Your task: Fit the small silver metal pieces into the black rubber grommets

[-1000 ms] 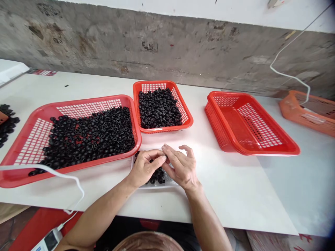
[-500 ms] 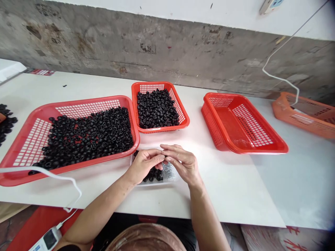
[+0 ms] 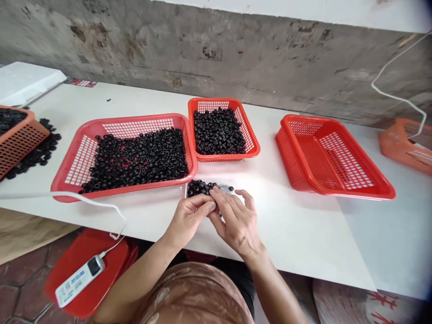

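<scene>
Below the white tabletop point(image 3: 297, 234), patterned brown cloth point(image 3: 192, 292) covered my front, and off to my left a red stool point(image 3: 118, 265) bore a white device point(image 3: 79, 280) with a dark display. Just above the table's near part, my left hand point(image 3: 189, 218) and right hand point(image 3: 238, 218) came together, fingertips pinching what looked like one small dark piece point(image 3: 213, 209), mostly hidden by my own fingers. That piece seemed to be mid-handling; I could not tell how much had been done to it.

Right behind my knuckles lay a shallow white tray point(image 3: 186, 191), partly covered by my hands, with loose black ring-shaped pieces point(image 3: 201, 186) at its left and glittering clear bits point(image 3: 224, 187) at its right. Plenty waited there, so by my judgement much was left.

Past the tray, on the left, a wide red mesh basket point(image 3: 79, 157) held a broad spread of black pieces, its red floor showing through in patches. Just beside it, a smaller red basket point(image 3: 232, 157) was heaped with similar pieces. Which of those heaps was finished, if either, I could not tell. To the right, well apart, stood stacked red baskets point(image 3: 303, 144), the upper one's floor in plain view. Orange baskets point(image 3: 405, 150) sat at both ends, and beyond everything ran the stained grey wall point(image 3: 168, 49).
</scene>
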{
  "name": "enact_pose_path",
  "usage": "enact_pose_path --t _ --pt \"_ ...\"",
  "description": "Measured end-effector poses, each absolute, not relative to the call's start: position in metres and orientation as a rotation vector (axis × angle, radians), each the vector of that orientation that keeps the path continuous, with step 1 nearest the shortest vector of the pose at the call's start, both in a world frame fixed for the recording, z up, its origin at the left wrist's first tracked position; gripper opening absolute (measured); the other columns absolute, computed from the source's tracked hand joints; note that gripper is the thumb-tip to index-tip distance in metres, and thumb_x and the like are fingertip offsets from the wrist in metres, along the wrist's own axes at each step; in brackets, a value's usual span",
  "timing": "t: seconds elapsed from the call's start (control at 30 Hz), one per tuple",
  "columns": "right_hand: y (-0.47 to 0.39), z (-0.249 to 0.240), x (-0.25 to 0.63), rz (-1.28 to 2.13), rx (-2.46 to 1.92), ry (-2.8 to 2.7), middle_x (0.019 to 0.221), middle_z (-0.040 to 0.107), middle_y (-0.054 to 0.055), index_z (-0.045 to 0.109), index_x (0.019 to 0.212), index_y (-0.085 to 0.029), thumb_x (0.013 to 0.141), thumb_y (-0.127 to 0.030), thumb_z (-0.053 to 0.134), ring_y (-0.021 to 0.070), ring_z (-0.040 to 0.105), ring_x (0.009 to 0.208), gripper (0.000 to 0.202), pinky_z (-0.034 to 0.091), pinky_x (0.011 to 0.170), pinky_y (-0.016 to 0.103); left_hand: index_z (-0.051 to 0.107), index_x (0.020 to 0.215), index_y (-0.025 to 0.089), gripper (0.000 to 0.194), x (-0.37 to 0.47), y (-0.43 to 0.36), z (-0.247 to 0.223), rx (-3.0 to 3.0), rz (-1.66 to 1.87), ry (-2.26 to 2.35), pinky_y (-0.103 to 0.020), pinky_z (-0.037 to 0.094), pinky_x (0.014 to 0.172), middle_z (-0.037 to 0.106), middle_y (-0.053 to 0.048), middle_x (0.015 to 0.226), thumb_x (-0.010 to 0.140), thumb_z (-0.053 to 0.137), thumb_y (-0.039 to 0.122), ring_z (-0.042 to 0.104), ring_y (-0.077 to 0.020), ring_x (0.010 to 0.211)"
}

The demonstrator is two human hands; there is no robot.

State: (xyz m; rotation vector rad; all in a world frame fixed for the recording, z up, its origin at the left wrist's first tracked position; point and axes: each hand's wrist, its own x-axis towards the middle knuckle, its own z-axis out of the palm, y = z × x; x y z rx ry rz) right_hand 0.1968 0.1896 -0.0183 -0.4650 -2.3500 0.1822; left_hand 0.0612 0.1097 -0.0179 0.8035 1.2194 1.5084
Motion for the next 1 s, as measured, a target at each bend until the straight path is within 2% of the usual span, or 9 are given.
enact_pose_path --t 0.1,0.23,0.5,0.7,0.9,1.0 --pt "0.187 -0.016 0.195 0.124 -0.416 -2.353 0.118 0.073 0.013 0.057 0.124 -0.013 0.097 -0.018 0.060 0.0197 0.073 0.097 0.027 0.038 0.102 0.042 0.080 0.098 0.019 0.020 0.061 0.099 -0.018 0.797 1.516 1.261 -0.024 0.048 0.085 0.073 -0.003 0.089 0.091 0.068 0.034 0.063 -0.0162 0.088" --pt "0.185 -0.015 0.199 0.159 -0.376 -2.379 0.118 0.073 0.014 0.057 0.123 -0.012 0.098 -0.020 0.058 0.0195 0.073 0.095 0.026 0.039 0.101 0.043 0.080 0.100 0.019 0.026 0.059 0.086 -0.018 0.700 1.445 1.279 -0.025 0.048 0.087 0.075 -0.004 0.089 0.086 0.074 0.040 0.064 -0.0174 0.088" --pt "0.181 -0.028 0.208 0.239 -0.272 -2.429 0.118 0.071 0.019 0.051 0.133 -0.007 0.100 -0.019 0.055 0.0236 0.070 0.106 0.035 0.049 0.099 0.044 0.081 0.098 0.015 0.031 0.071 0.080 -0.031 0.604 1.466 1.295 -0.025 0.049 0.078 0.075 -0.006 0.084 0.083 0.075 0.042 0.062 -0.0164 0.078" --pt "0.184 -0.036 0.212 0.245 -0.196 -2.430 0.117 0.070 0.020 0.045 0.140 -0.006 0.101 -0.023 0.054 0.0257 0.068 0.111 0.044 0.054 0.101 0.047 0.080 0.104 0.016 0.028 0.078 0.078 -0.030 0.642 1.478 1.271 -0.029 0.049 0.087 0.076 -0.007 0.093 0.089 0.070 0.037 0.066 -0.0206 0.090" --pt "0.197 -0.037 0.209 0.077 -0.031 -2.466 0.111 0.072 0.021 0.054 0.129 -0.004 0.100 -0.023 0.055 0.0275 0.071 0.103 0.034 0.055 0.101 0.048 0.079 0.106 0.016 0.029 0.077 0.077 -0.033 0.661 1.471 1.314 -0.028 0.050 0.084 0.076 -0.005 0.089 0.090 0.069 0.038 0.066 -0.0191 0.085" --pt "0.201 -0.037 0.208 0.134 0.010 -2.457 0.108 0.073 0.020 0.056 0.125 -0.005 0.100 -0.024 0.056 0.0260 0.072 0.098 0.032 0.054 0.101 0.049 0.079 0.100 0.015 0.031 0.079 0.076 -0.034 0.635 1.464 1.328 -0.027 0.050 0.080 0.075 -0.005 0.083 0.090 0.070 0.043 0.065 -0.0175 0.080"
